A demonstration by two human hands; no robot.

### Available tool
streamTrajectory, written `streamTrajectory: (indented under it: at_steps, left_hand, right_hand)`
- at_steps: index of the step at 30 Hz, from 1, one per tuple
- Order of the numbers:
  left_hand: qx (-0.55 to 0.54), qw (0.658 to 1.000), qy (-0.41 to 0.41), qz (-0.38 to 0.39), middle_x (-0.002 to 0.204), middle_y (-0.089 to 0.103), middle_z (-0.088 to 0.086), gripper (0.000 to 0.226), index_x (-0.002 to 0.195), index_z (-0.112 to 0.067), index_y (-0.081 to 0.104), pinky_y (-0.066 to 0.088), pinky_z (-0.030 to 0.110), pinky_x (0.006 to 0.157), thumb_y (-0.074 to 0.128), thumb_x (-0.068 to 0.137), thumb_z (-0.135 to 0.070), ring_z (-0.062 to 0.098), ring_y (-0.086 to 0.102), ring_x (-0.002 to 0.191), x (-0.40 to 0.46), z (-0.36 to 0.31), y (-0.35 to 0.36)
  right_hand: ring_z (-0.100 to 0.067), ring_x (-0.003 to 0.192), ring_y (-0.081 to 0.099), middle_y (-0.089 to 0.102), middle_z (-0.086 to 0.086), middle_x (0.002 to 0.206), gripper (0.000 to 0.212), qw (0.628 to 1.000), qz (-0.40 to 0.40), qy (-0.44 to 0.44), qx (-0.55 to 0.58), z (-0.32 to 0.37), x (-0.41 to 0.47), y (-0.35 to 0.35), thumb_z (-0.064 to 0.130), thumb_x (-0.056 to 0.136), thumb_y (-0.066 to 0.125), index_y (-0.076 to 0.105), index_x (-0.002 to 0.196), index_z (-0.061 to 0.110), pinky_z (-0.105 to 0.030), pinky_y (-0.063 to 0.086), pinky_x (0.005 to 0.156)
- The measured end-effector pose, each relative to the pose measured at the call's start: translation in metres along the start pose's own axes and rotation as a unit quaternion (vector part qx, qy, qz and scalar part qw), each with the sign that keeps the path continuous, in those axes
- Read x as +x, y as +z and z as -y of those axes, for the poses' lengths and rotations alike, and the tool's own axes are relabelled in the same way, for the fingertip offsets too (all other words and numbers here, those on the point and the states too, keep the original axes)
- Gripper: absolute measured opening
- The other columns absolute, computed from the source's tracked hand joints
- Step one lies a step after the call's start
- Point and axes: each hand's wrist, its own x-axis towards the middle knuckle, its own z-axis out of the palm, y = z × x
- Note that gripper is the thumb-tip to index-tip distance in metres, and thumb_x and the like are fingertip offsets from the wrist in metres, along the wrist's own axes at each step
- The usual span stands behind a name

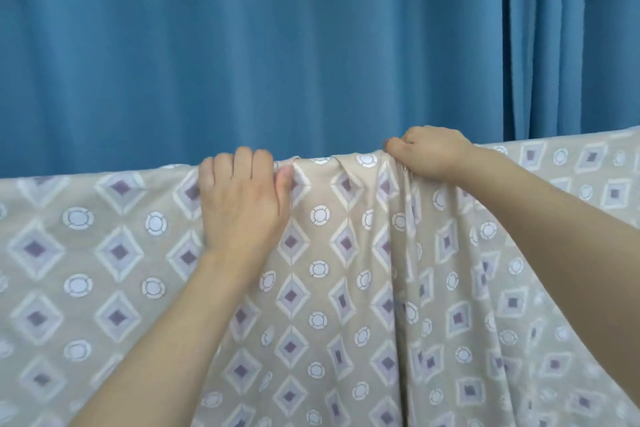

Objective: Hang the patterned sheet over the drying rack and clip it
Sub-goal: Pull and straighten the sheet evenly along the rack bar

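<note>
The patterned sheet, beige with purple diamonds and white circles, hangs draped over a bar that it hides completely. Its top fold runs across the frame, rising toward the right. My left hand lies on the top fold, fingers curled over the far side and thumb on the near side. My right hand pinches a bunched fold of the sheet at the top edge, and creases fall down from that spot. No clip is visible.
A blue curtain fills the whole background behind the sheet, with a second panel overlapping at the right. The rack's frame is covered by the cloth.
</note>
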Motion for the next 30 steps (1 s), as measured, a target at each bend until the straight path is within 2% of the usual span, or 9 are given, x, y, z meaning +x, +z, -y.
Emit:
streamTrajectory:
  at_steps: [3, 7, 9, 11, 13, 20, 25, 28, 30]
  left_hand:
    - [-0.032, 0.983, 0.0, 0.183, 0.068, 0.051, 0.006, 0.064, 0.067, -0.015, 0.054, 0.04, 0.036, 0.069, 0.015, 0.101, -0.053, 0.028, 0.05, 0.069, 0.05, 0.008, -0.02]
    - [-0.235, 0.818, -0.098, 0.516, 0.104, 0.062, -0.008, 0.061, 0.086, -0.026, 0.067, 0.044, 0.037, 0.096, 0.03, 0.09, -0.075, 0.021, 0.06, 0.103, 0.1, 0.028, -0.032]
    - [-0.172, 0.848, -0.064, 0.497, 0.112, 0.06, -0.008, 0.052, 0.079, -0.029, 0.063, 0.042, 0.037, 0.094, 0.033, 0.093, -0.069, 0.022, 0.057, 0.106, 0.104, 0.028, -0.025]
    - [-0.08, 0.928, 0.005, 0.365, 0.107, 0.064, 0.001, 0.047, 0.08, -0.023, 0.054, 0.041, 0.035, 0.078, 0.029, 0.099, -0.058, 0.024, 0.056, 0.092, 0.099, 0.01, -0.021]
    - [-0.105, 0.958, 0.077, 0.255, 0.089, 0.063, -0.001, 0.048, 0.084, -0.02, 0.048, 0.037, 0.033, 0.064, 0.028, 0.097, -0.061, 0.02, 0.054, 0.078, 0.087, -0.013, -0.027]
    - [-0.334, 0.873, 0.125, 0.334, 0.071, 0.049, -0.006, 0.022, 0.081, -0.016, 0.046, 0.037, 0.03, 0.06, 0.051, 0.098, -0.028, 0.014, 0.042, 0.064, 0.087, -0.014, -0.033]
    - [-0.069, 0.969, 0.072, 0.228, 0.082, 0.057, -0.003, 0.012, 0.085, -0.023, 0.05, 0.033, 0.035, 0.077, 0.042, 0.095, -0.025, 0.024, 0.052, 0.08, 0.133, 0.012, -0.013]
    - [0.027, 0.932, 0.01, 0.361, 0.081, 0.056, -0.003, 0.008, 0.084, -0.019, 0.054, 0.032, 0.031, 0.068, 0.047, 0.086, -0.016, 0.021, 0.051, 0.072, 0.127, -0.007, -0.005]
    - [-0.013, 0.934, -0.025, 0.355, 0.077, 0.052, 0.0, 0.008, 0.082, -0.015, 0.054, 0.036, 0.031, 0.064, 0.049, 0.084, -0.008, 0.022, 0.049, 0.07, 0.119, -0.026, -0.003]
  right_hand:
    - [-0.025, 0.096, 0.049, 0.054, -0.003, 0.099, 0.042, 0.992, 0.111, 0.028, 0.045, 0.004, 0.003, -0.012, 0.044, 0.098, 0.027, 0.055, 0.094, 0.013, -0.033, 0.036, 0.083]
    - [-0.022, 0.1, 0.047, 0.051, -0.001, 0.106, 0.034, 0.985, 0.159, 0.015, 0.073, 0.007, 0.008, -0.018, 0.041, 0.099, 0.029, 0.053, 0.096, 0.017, -0.033, 0.037, 0.091]
    - [-0.023, 0.104, 0.047, 0.051, -0.003, 0.113, 0.036, 0.983, 0.172, 0.016, 0.057, 0.009, 0.008, -0.019, 0.038, 0.1, 0.027, 0.054, 0.105, 0.015, -0.033, 0.035, 0.091]
    - [-0.024, 0.108, 0.048, 0.052, -0.005, 0.121, 0.037, 0.981, 0.192, 0.007, 0.026, 0.01, 0.009, -0.021, 0.032, 0.103, 0.025, 0.055, 0.111, 0.012, -0.034, 0.035, 0.092]
    - [-0.023, 0.105, 0.048, 0.053, -0.004, 0.123, 0.036, 0.98, 0.199, 0.001, 0.016, 0.007, 0.007, -0.024, 0.028, 0.104, 0.024, 0.055, 0.111, 0.013, -0.033, 0.034, 0.089]
    - [-0.022, 0.096, 0.048, 0.051, 0.004, 0.093, 0.037, 0.984, 0.176, -0.011, 0.019, -0.005, 0.01, -0.019, 0.034, 0.102, 0.023, 0.056, 0.097, 0.018, -0.033, 0.033, 0.087]
    - [-0.026, 0.103, 0.053, 0.058, -0.003, 0.116, 0.021, 0.983, 0.176, -0.056, -0.006, 0.007, 0.016, -0.014, 0.018, 0.099, 0.033, 0.054, 0.101, 0.015, -0.037, 0.041, 0.095]
    - [-0.027, 0.116, 0.054, 0.056, -0.002, 0.13, 0.033, 0.98, 0.174, -0.094, -0.009, 0.018, 0.016, -0.013, 0.015, 0.099, 0.036, 0.053, 0.126, 0.018, -0.036, 0.041, 0.1]
    - [-0.027, 0.118, 0.053, 0.055, -0.001, 0.132, 0.034, 0.979, 0.174, -0.103, -0.036, 0.014, 0.017, -0.012, 0.019, 0.1, 0.035, 0.054, 0.128, 0.019, -0.037, 0.039, 0.102]
